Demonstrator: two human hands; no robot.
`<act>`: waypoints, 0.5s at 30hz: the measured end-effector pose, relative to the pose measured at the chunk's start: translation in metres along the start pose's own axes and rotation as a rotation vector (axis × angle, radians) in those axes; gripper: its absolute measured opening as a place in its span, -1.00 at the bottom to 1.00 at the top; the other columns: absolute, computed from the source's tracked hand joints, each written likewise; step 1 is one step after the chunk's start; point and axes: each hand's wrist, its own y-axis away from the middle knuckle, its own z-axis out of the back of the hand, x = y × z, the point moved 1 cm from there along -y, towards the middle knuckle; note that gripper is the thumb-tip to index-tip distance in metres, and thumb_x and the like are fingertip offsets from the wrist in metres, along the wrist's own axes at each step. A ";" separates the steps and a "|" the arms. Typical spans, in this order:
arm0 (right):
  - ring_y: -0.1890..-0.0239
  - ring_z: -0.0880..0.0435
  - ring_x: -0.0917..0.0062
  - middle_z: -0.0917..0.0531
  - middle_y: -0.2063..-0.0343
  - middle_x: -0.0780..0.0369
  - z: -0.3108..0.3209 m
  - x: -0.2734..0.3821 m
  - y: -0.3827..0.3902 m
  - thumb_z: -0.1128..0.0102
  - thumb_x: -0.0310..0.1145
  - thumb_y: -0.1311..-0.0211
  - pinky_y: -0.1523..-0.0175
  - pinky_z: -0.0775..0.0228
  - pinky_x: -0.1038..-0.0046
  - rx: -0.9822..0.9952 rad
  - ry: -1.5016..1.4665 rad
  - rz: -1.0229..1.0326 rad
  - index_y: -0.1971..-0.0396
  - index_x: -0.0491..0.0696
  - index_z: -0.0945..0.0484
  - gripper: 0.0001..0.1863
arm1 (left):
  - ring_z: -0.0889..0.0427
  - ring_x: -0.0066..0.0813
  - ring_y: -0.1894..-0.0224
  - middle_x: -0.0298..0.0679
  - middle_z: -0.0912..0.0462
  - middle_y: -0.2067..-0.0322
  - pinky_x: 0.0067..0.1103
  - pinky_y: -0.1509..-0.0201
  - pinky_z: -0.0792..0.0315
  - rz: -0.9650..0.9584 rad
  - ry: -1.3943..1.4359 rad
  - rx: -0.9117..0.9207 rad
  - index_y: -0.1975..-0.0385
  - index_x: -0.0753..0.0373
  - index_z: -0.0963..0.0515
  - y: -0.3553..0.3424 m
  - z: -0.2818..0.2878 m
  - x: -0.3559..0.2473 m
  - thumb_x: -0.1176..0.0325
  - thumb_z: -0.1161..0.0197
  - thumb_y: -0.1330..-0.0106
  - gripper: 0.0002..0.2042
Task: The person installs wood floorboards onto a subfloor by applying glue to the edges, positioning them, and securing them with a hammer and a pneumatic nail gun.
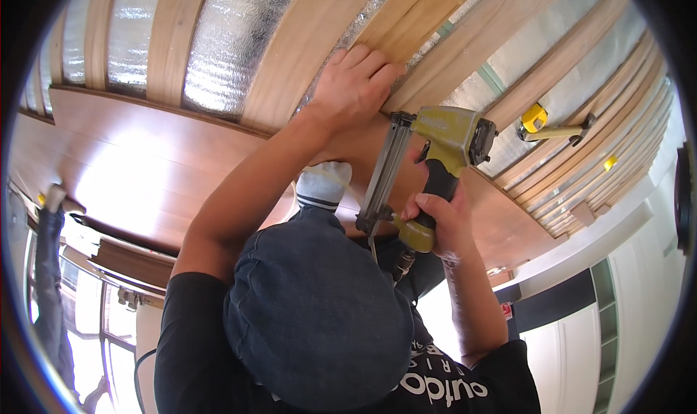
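My left hand [356, 83] is on a wooden batten [406, 22], just past the edge of the laid brown floorboards [123, 141]. Its fingers are bent and pressed together over the wood; their tips are hidden. In my right hand [446, 214] is a yellow-green nail gun [450, 127], gripped by its black handle. The gun's long grey magazine [385, 167] slants down on the left side, and an air fitting [404, 263] hangs at the handle's base. My bent knee in dark jeans [316, 312] and a grey-white sock [324, 184] are below.
Silver foil [236, 40] shows between the rows of battens. A yellow tape measure [534, 118] and a hammer [559, 132] lie at the right. Further right is a small yellow object [610, 163]. Another person's dark-clothed leg [51, 269] appears at the far left.
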 end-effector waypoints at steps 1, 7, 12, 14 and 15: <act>0.39 -0.67 0.50 -0.42 -0.32 0.15 -0.002 0.003 0.001 -0.12 -0.63 -0.16 0.19 -0.65 0.34 -0.018 0.018 -0.031 -0.36 -0.14 -0.26 -0.31 | -0.56 -0.37 0.18 -0.46 -0.59 0.31 -0.41 0.13 -0.38 0.004 -0.016 0.005 0.16 0.00 -0.68 0.002 -0.002 -0.002 0.48 -0.31 -0.06 -0.68; 0.40 -0.67 0.53 -0.45 -0.30 0.12 -0.006 0.011 0.000 -0.16 -0.59 -0.18 0.19 -0.64 0.39 -0.032 0.066 -0.071 -0.33 -0.17 -0.28 -0.35 | -0.57 -0.36 0.19 -0.46 -0.59 0.32 -0.42 0.14 -0.39 0.014 -0.051 0.025 0.18 -0.01 -0.69 -0.003 -0.003 -0.002 0.49 -0.31 -0.05 -0.69; 0.42 -0.65 0.55 -0.60 -0.10 0.09 0.009 0.000 0.004 -0.18 -0.56 -0.20 0.19 -0.63 0.38 -0.080 0.107 -0.081 -0.29 -0.19 -0.33 -0.40 | -0.58 -0.34 0.22 -0.43 -0.59 0.34 -0.41 0.16 -0.42 0.008 -0.045 0.015 0.19 -0.01 -0.69 -0.006 -0.005 0.000 0.49 -0.30 -0.08 -0.71; 0.43 -0.64 0.56 -0.63 0.07 0.12 0.014 0.003 0.005 -0.18 -0.57 -0.20 0.19 -0.63 0.39 -0.086 0.104 -0.092 -0.27 -0.19 -0.35 -0.42 | -0.59 -0.32 0.24 -0.42 -0.59 0.34 -0.40 0.17 -0.45 0.013 -0.059 0.013 0.19 0.00 -0.69 -0.006 -0.005 0.000 0.50 -0.30 -0.11 -0.72; 0.43 -0.64 0.56 -0.65 0.13 0.13 0.015 0.006 0.005 -0.18 -0.57 -0.20 0.19 -0.63 0.40 -0.088 0.103 -0.094 -0.26 -0.19 -0.36 -0.43 | -0.59 -0.32 0.24 -0.42 -0.59 0.34 -0.40 0.17 -0.45 0.008 -0.056 0.014 0.19 0.00 -0.69 -0.007 -0.005 0.000 0.50 -0.30 -0.11 -0.72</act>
